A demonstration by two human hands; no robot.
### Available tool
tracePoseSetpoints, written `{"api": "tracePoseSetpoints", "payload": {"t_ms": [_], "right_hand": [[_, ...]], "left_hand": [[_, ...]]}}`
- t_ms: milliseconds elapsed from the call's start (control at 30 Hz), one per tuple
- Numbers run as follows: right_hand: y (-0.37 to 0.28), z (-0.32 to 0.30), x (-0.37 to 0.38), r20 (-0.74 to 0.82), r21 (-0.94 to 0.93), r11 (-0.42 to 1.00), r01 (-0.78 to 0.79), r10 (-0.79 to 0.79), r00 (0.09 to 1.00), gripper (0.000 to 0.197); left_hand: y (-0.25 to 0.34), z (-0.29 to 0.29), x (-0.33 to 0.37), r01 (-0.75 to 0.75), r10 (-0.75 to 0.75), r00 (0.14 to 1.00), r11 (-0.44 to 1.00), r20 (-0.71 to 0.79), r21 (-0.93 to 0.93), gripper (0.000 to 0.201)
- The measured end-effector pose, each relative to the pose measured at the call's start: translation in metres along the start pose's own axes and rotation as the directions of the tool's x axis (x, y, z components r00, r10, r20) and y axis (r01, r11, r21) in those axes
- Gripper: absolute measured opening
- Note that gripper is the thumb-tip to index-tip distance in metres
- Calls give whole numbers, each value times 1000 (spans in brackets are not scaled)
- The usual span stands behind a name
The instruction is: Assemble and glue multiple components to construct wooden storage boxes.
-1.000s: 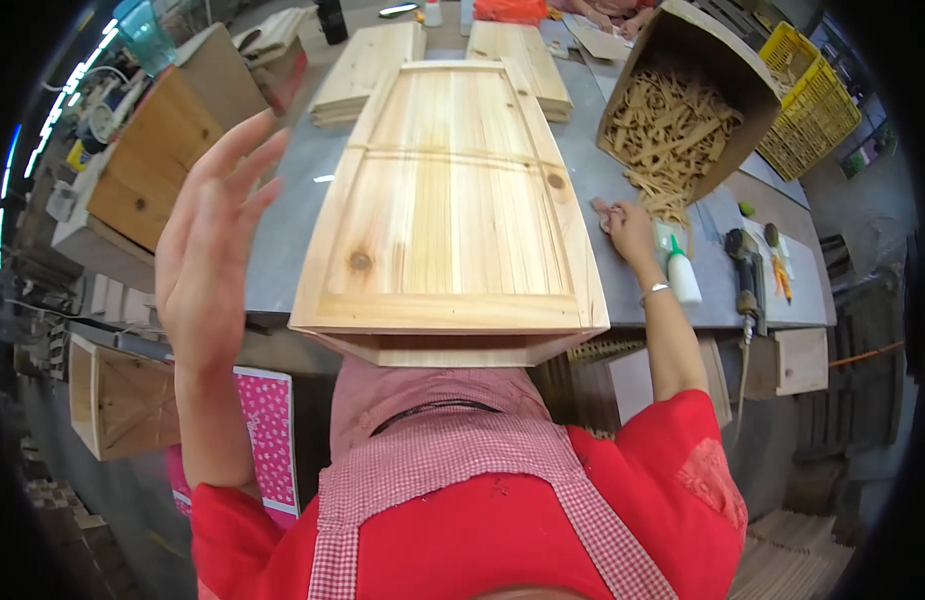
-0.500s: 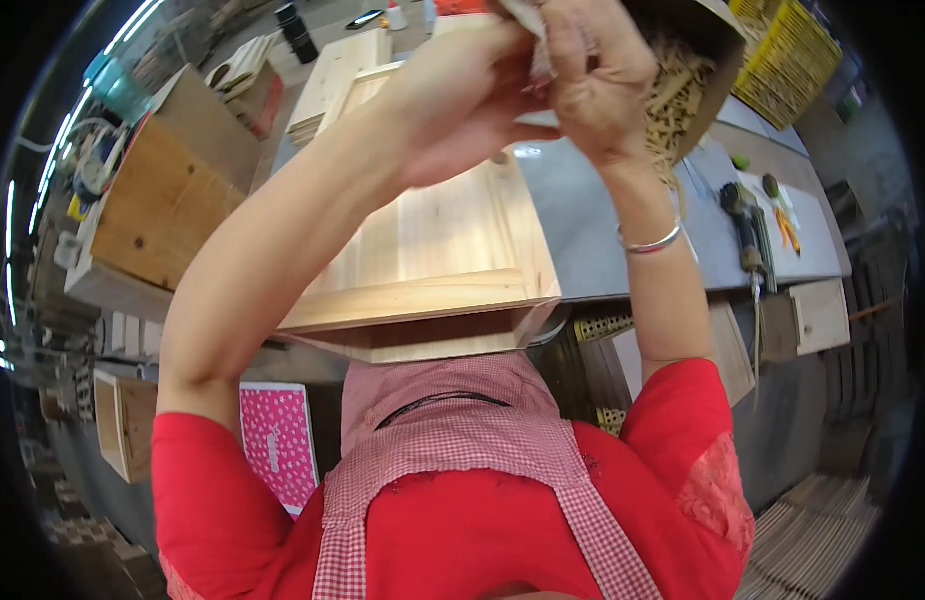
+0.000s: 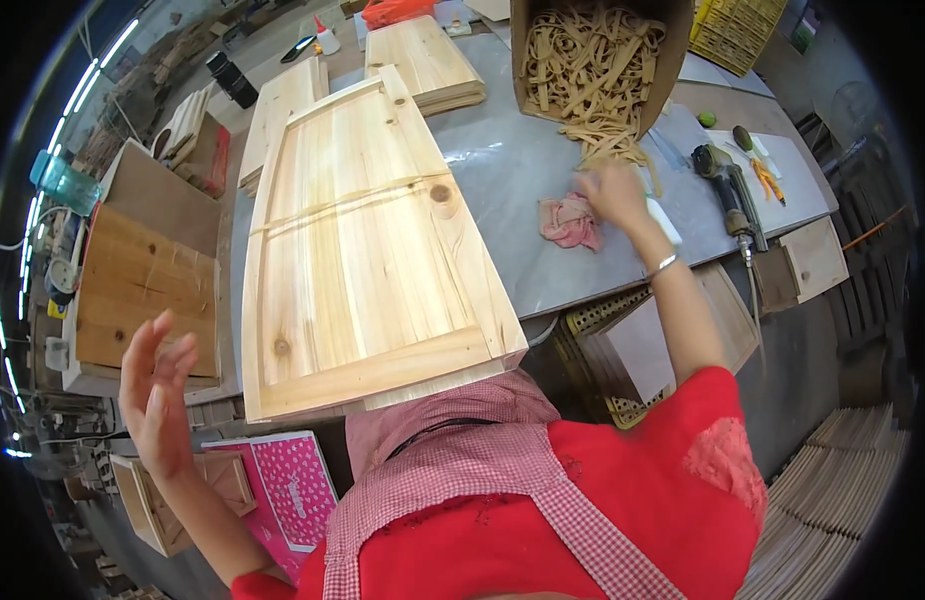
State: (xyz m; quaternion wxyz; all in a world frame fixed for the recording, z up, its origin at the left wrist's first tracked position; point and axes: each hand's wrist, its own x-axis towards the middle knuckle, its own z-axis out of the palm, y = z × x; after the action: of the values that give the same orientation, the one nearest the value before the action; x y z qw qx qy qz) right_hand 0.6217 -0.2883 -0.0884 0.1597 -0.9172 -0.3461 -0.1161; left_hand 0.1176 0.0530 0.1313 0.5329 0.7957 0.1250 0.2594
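A pale wooden panel box (image 3: pixel 367 270) with a raised frame lies in front of me, its near end overhanging the table edge. A tan band (image 3: pixel 352 203) crosses its top. My left hand (image 3: pixel 160 395) is raised left of the box, fingers apart and holding nothing. At the right, my right hand (image 3: pixel 614 192) is by the tan bands (image 3: pixel 592 65) spilling from a cardboard box (image 3: pixel 674 50). Its fingers are blurred and partly hidden, so any grip is unclear. A crumpled pink cloth (image 3: pixel 570 222) lies on the table just beside that hand.
A power tool (image 3: pixel 724 190) with a hose and orange-handled pliers (image 3: pixel 767 182) lie on the right. Stacked wooden boards (image 3: pixel 422 60) stand behind. A large wooden box (image 3: pixel 142 290) is at the left, a yellow crate (image 3: pixel 737 35) at the far right.
My hands have separated: the left moved down and left, the right toward the bands. The pink cloth, held before, now lies on the table. The whole view has shifted.
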Motion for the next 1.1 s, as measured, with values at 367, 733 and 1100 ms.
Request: {"api": "tracePoseSetpoints", "payload": {"t_ms": [367, 733, 1100], "right_hand": [[68, 16, 113, -325, 167, 949, -266, 308, 894, 23], [33, 26, 148, -85, 242, 663, -708, 741, 666, 41], [30, -5, 170, 95, 212, 734, -645, 641, 761, 36]], "left_hand": [[-55, -28, -71, 81, -165, 899, 973, -405, -217, 60], [-67, -25, -119, 26, -300, 728, 910, -616, -413, 46], [-77, -9, -74, 30, -297, 796, 890, -528, -455, 46]]}}
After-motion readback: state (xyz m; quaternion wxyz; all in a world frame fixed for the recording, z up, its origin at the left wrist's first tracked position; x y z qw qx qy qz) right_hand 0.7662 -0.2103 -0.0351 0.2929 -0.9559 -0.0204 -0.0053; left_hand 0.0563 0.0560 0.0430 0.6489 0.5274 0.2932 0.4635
